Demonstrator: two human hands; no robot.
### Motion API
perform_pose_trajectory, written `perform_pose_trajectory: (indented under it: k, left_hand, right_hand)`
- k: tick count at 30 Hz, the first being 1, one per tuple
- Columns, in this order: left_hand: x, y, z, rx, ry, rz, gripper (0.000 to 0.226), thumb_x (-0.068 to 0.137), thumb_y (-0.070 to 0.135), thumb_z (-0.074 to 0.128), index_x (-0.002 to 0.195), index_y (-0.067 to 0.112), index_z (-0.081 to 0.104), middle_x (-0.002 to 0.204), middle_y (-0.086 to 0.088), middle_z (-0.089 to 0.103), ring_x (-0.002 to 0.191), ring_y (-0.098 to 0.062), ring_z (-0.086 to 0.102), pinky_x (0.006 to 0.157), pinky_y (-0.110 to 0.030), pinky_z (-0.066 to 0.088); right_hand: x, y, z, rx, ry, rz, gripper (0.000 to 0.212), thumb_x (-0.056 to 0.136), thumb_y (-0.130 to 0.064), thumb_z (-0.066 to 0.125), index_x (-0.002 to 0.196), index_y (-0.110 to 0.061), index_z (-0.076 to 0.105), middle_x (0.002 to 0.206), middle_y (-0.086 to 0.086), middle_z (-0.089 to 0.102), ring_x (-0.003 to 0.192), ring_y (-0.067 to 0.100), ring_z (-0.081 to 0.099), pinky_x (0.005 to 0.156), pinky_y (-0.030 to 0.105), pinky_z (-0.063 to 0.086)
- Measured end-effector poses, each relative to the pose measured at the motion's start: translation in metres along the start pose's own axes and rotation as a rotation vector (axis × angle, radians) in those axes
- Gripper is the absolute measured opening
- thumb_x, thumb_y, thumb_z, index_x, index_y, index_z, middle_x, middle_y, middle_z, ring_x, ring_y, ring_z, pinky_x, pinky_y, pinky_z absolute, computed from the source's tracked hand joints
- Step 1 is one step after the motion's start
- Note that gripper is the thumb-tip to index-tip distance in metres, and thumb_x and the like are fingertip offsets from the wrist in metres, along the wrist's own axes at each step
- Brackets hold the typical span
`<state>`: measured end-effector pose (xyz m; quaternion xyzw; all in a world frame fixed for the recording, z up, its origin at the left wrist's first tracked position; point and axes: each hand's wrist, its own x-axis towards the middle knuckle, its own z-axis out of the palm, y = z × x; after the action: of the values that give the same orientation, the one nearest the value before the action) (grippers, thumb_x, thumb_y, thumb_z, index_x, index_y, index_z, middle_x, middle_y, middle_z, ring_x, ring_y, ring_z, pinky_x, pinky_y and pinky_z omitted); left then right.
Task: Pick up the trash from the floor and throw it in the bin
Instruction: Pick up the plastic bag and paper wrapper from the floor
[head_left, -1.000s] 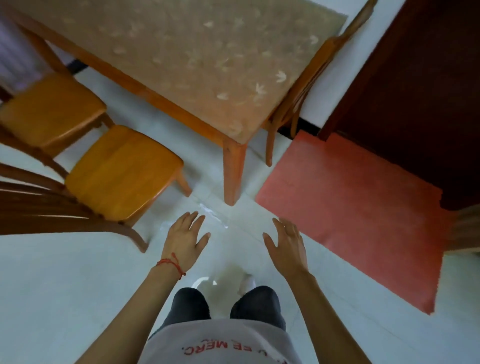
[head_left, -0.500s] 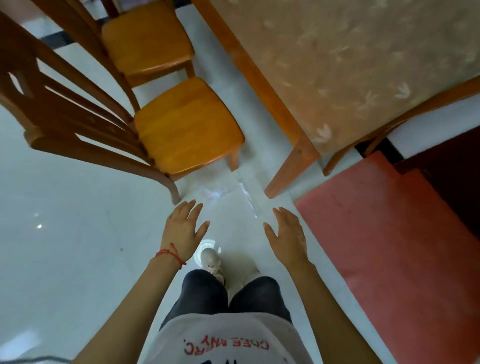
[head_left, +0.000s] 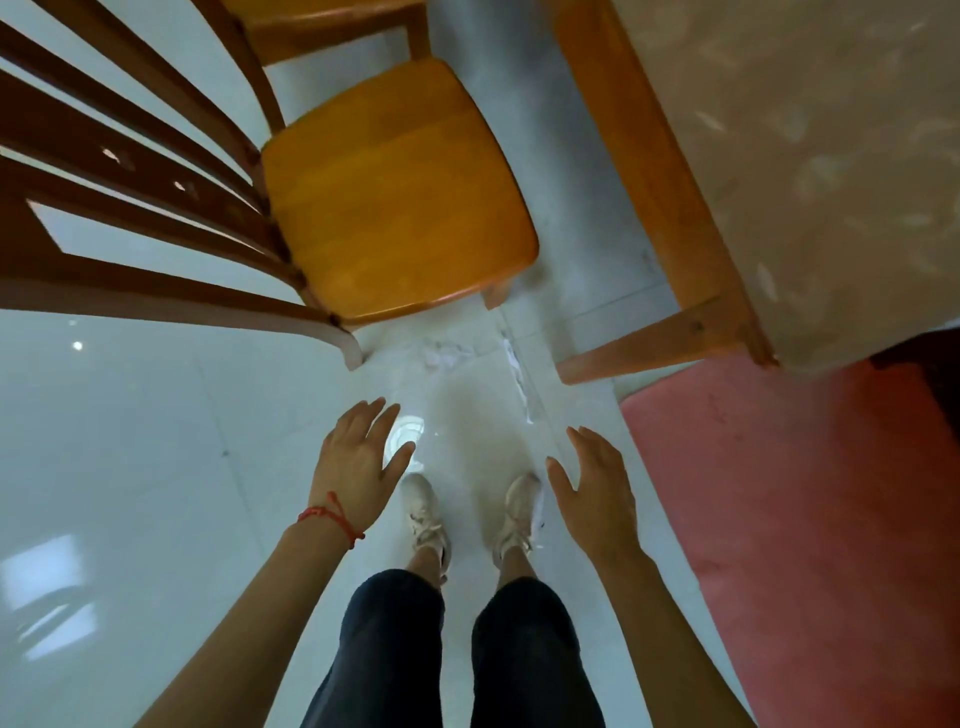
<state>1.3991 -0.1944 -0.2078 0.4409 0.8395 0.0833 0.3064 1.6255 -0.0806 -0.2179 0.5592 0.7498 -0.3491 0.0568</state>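
Trash, a crumpled white scrap, lies on the floor just in front of the chair, with a thin white strip beside it near the table leg. Our left hand and right hand hang apart, fingers spread, holding nothing. We judge we are at the approach; next we bend and reach down for the scrap. No bin shows
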Motion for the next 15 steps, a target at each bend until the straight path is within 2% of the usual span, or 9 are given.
perform_pose_trajectory:
  k: [6,9,15]
  left_hand:
    - [0.07,-0.012,0.066,-0.072,0.049,-0.055,0.06,0.084,0.045,0.039,0.124,0.002,0.052,0.13,-0.022,0.053,0.121,-0.042,0.046,0.1,-0.051,0.038]
    - [0.102,-0.018,0.11,-0.148,0.071,-0.089,0.047,0.087,0.029,0.056,0.126,0.003,0.05,0.133,-0.021,0.05,0.126,-0.038,0.041,0.104,-0.047,0.034]
    - [0.153,-0.047,0.199,-0.181,0.087,-0.077,0.047,0.087,0.024,0.057,0.128,0.004,0.047,0.134,-0.02,0.049,0.128,-0.036,0.039,0.105,-0.047,0.033]
  right_hand:
    - [0.078,0.037,0.048,-0.025,-0.075,-0.055,0.05,0.092,-0.033,0.05,0.136,-0.012,0.04,0.144,0.009,0.041,0.135,0.022,0.033,0.108,0.035,0.032]
    - [0.118,0.058,0.075,-0.06,-0.088,-0.11,0.05,0.091,-0.033,0.051,0.135,-0.01,0.041,0.143,0.01,0.043,0.134,0.022,0.035,0.107,0.032,0.032]
    - [0.191,0.103,0.134,-0.088,-0.092,-0.172,0.049,0.09,-0.031,0.054,0.132,-0.008,0.045,0.139,0.01,0.046,0.131,0.022,0.038,0.103,0.029,0.033]
